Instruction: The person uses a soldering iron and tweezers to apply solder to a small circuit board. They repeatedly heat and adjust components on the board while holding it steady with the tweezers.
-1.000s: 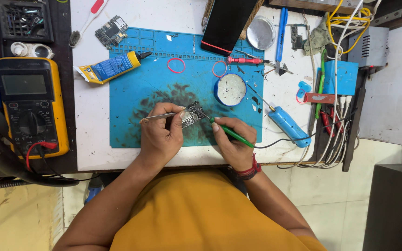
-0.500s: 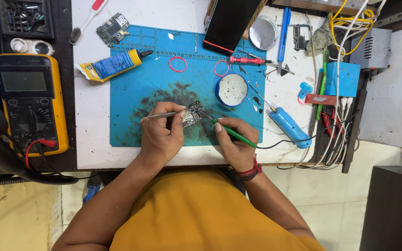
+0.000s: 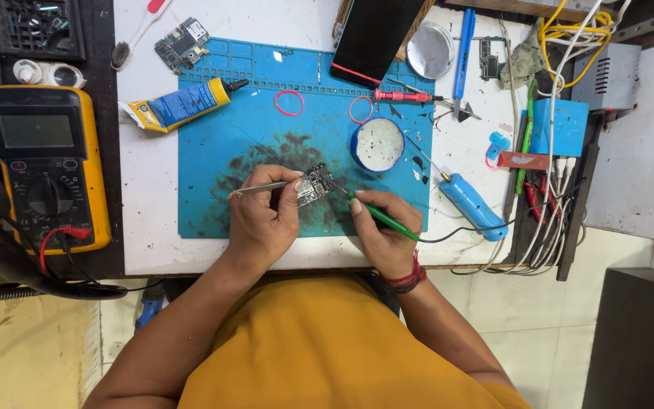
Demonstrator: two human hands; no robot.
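The small circuit board [image 3: 316, 184] lies just below the middle of the frame, on the dark-stained centre of the blue work mat [image 3: 213, 212]. Over the last second almost nothing about it has shifted: it sits in the same spot on the mat, and both hands bear on it as they did before. That steadiness suggests fine, stationary work on one point of the board rather than any repositioning.

The left hand [image 3: 263, 220] is clenched around metal tweezers [image 3: 263, 185], whose tips reach the board's left edge. The right hand [image 3: 384, 227] grips a green-handled soldering iron [image 3: 380, 218] like a pen, its thin tip angled up and left to the board's right side; whether the tip touches the board is too small to tell. A black cord runs from the iron toward the right of the frame.

Just above and right of the board stands a round blue tin [image 3: 378, 144] with a pale, speckled inside. Two red rubber bands [image 3: 290, 102] lie on the mat higher up, near a red-handled screwdriver [image 3: 399, 96]. A yellow and blue glue tube [image 3: 179, 104] rests at the mat's upper left corner. A blue-handled tool [image 3: 472, 206] lies to the right on the white worktop [image 3: 145, 189], and a yellow multimeter [image 3: 51, 170] sits at the far left.
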